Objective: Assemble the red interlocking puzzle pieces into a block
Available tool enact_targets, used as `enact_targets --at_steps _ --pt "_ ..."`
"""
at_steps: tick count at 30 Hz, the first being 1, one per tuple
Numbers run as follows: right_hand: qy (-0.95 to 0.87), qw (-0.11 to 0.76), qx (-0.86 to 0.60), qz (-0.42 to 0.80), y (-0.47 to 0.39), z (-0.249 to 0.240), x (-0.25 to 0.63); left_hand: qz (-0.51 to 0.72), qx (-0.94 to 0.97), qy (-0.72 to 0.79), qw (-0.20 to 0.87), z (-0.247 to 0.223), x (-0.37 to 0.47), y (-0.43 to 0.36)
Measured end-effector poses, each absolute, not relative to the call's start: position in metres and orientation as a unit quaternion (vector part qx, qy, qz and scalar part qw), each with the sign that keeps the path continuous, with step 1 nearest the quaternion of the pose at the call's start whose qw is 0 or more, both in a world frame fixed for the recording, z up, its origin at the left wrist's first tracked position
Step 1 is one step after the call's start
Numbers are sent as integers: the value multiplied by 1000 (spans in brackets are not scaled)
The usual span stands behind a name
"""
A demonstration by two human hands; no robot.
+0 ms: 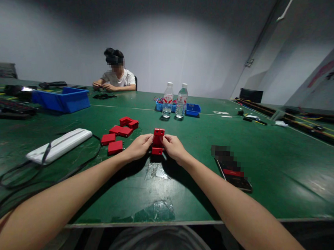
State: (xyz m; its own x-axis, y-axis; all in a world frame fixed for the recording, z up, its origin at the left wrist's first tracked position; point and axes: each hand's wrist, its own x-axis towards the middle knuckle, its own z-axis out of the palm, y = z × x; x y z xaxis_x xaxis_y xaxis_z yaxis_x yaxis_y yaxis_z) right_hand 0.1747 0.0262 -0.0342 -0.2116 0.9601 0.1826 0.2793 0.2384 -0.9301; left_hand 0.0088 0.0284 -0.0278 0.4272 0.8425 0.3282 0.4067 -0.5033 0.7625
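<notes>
Between my two hands, over the middle of the green table [191, 201], is a red block-shaped part [158, 141] with small holes in its top and bottom ends. My left hand [139, 146] pinches its left side with thumb and fingers. On the right side, my right hand [174, 146] grips it the same way, its thumb lying on the front face. Several more red blocks lie left of my left hand, among them a near one [115, 147] and a far one [128, 122]. The fingers behind the part are hidden.
A white power bank-like box [60, 145] with black cables lies left; a phone [232, 169] lies right. Two water bottles [167, 100] stand ahead, by small blue trays [193, 110]. A large blue bin [64, 100] sits far left. Another person [117, 77] sits across the table.
</notes>
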Motion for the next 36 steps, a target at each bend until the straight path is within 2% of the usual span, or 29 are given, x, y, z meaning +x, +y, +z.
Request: enact_targets --at_steps 9,25,36 --pt "-718 371 -501 309 21 -27 176 351 790 402 302 -29 9 28" --pt "-697 390 -479 363 22 -31 176 354 779 402 326 -29 8 29" --pt "-728 391 -479 296 21 -30 177 360 763 404 353 -29 8 31"
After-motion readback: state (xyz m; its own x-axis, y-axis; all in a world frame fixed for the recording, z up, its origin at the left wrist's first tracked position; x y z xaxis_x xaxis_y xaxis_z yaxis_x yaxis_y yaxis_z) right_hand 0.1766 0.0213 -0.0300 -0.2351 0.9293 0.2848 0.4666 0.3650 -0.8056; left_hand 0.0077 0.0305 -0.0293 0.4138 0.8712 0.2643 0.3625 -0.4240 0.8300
